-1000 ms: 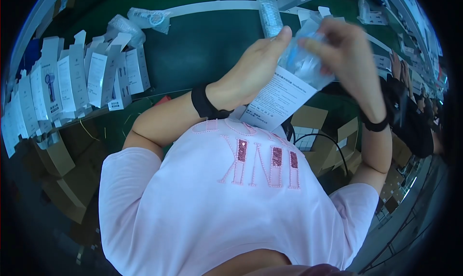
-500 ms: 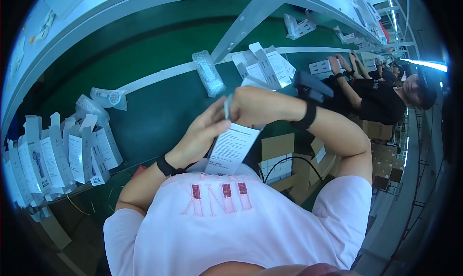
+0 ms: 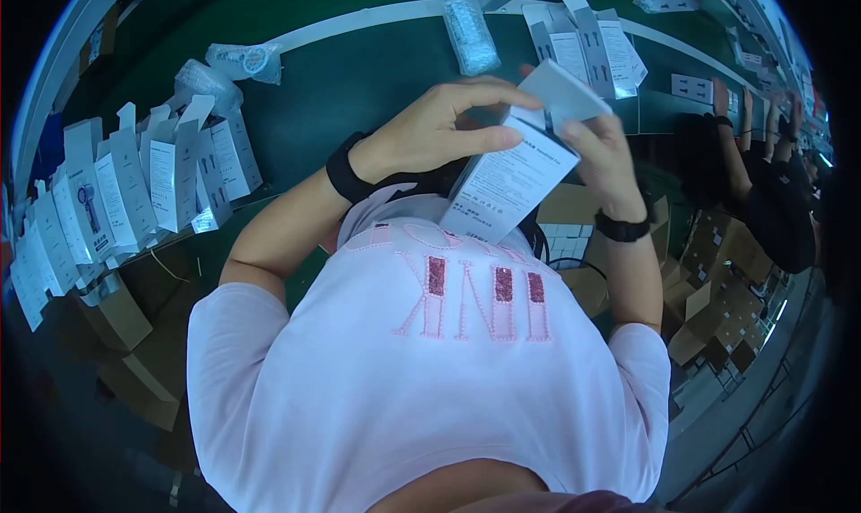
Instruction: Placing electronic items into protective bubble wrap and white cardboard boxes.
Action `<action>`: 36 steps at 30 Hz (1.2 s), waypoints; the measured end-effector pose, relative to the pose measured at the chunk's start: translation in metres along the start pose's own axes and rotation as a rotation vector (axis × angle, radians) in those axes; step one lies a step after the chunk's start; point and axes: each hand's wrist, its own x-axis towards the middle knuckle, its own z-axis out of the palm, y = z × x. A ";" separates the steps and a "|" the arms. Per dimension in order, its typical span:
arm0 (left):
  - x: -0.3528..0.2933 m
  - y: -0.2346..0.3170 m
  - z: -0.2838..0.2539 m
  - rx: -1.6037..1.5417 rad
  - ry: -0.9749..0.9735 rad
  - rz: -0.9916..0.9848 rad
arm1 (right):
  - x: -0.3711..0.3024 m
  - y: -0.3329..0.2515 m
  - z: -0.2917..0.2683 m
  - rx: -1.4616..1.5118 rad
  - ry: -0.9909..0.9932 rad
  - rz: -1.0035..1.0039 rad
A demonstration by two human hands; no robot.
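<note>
I hold a white carton box [image 3: 513, 183] upright in front of my chest, its top flap [image 3: 563, 90] standing open. My left hand [image 3: 439, 129] curls over the box's upper left corner, fingers on its top edge. My right hand [image 3: 599, 147] grips the box's right side just under the flap. Both wrists wear black bands. A folded leaflet seen earlier is hidden now.
A green conveyor belt [image 3: 350, 82] runs ahead. A row of open white boxes [image 3: 134, 190] stands at its left edge, more open boxes [image 3: 583, 38] at the upper right. Bubble-wrapped items [image 3: 466, 24] lie on the belt. Another person [image 3: 762, 190] works at right; cardboard cartons [image 3: 708, 271] sit below.
Earlier my hands held a clear-wrapped item and a paper leaflet. Now they hold a white box with its flap up, and the view has swung back toward the belt.
</note>
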 end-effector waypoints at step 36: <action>0.196 -0.070 0.096 -0.018 0.230 -0.335 | 0.005 0.065 -0.409 -1.358 0.956 -0.247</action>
